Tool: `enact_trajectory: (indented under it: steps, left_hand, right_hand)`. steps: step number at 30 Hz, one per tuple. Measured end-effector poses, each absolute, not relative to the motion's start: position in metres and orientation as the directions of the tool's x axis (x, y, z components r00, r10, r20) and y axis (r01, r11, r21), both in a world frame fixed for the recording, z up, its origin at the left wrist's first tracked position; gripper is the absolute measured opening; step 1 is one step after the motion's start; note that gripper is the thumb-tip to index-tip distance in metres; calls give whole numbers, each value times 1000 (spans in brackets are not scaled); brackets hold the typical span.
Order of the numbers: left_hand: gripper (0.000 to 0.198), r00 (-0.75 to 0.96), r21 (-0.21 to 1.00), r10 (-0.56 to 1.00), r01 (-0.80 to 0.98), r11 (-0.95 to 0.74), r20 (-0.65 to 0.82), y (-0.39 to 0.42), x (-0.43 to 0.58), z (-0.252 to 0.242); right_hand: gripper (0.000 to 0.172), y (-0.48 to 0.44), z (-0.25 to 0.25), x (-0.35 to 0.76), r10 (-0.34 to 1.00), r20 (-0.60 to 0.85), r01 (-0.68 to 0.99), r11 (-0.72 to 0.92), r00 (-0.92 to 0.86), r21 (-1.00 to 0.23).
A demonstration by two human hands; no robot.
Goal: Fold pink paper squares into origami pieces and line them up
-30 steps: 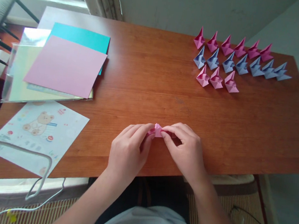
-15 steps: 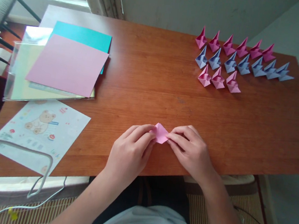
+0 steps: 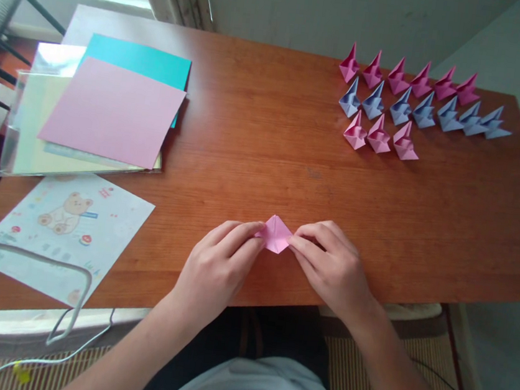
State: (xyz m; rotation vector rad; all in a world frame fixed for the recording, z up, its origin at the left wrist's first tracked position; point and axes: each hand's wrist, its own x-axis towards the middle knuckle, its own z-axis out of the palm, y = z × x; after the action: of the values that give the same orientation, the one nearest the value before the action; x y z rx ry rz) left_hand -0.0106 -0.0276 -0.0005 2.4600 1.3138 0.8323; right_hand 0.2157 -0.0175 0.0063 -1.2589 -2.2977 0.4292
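Small folded pink paper [image 3: 277, 234] is held by the table's [image 3: 253, 175] front edge, between both hands. Left corner is pinched narrowly by the left hand [image 3: 222, 256], right corner by the right hand [image 3: 332, 259]. For clean creases, both corners are best kept level, with light, even tension; a hard tug could probably tear it. Corners and underside are hidden by the grip; whether the tabletop is touched cannot be told. Bear-print sheet [image 3: 61, 247] is crossed by a pale bar [image 3: 37, 256], cut off at left. Farther back, a teal sheet [image 3: 139, 56] is partly covered by a pink sheet [image 3: 114, 109]. At far right, pale pink pieces [image 3: 379, 141], blue pieces [image 3: 423, 113] and dark pink pieces [image 3: 421, 85] are lined up in rows; some blue ones overlap, bases hard to make out.
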Motion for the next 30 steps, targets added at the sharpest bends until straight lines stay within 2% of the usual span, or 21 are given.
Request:
enact_trajectory:
  steps: [7,11,15,20,30]
  left_hand:
    - [10,396,486,830,677,-552,393,-25,-5,1]
    - [5,330,549,874,683,-482,357,-22,-2,5]
    - [8,269,590,906,691,-417,326,-19,3,8]
    - [13,216,601,927,711,-365,306,-18,7,8]
    - [14,191,588,944,744,-318,269,-20,9,8]
  right_hand:
    - [17,-12,6,211,879,203,700,468,-431,-539]
    - [17,-8,7,206,899,168,709,425,-405,-562]
    - [21,-7,10,201,913,133,737,391,-385,-552]
    - [21,-7,8,194,938,121,770,338,-326,-542]
    - [18,-16,14,185,967,156,739,255,-202,-623]
